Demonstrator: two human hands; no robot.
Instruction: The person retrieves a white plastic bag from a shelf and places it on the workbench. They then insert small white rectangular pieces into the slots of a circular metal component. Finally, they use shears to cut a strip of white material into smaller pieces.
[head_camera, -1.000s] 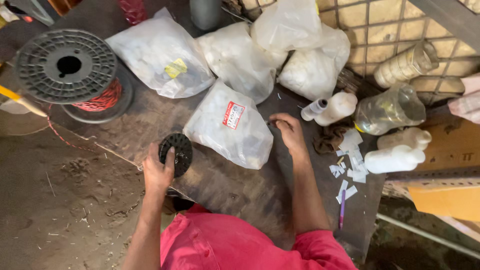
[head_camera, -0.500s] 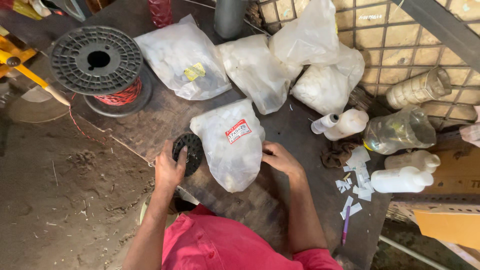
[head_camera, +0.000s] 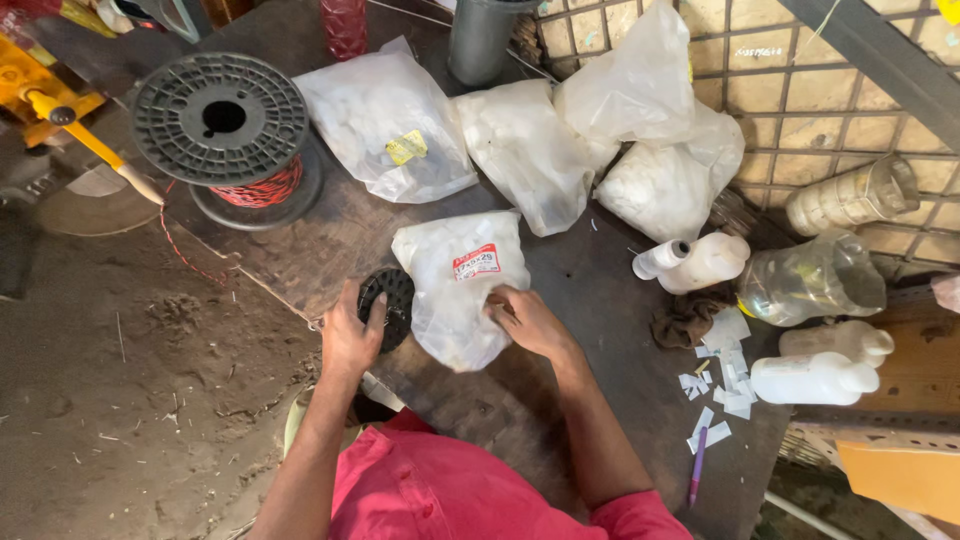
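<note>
Dark worktable (head_camera: 560, 400); plastic bags (head_camera: 385, 125), wire spool (head_camera: 222, 125), white bottles (head_camera: 700, 262)

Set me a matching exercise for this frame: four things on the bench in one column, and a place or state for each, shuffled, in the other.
Things:
1. black disc
2. labelled bag
3. wire spool
4. purple pen

Places or states:
A. far-left end of the bench, wound with red wire
B. under the left hand
C. gripped by the right hand
D. near edge, below the paper scraps

Pairs: 1-B, 2-C, 3-A, 4-D
</note>
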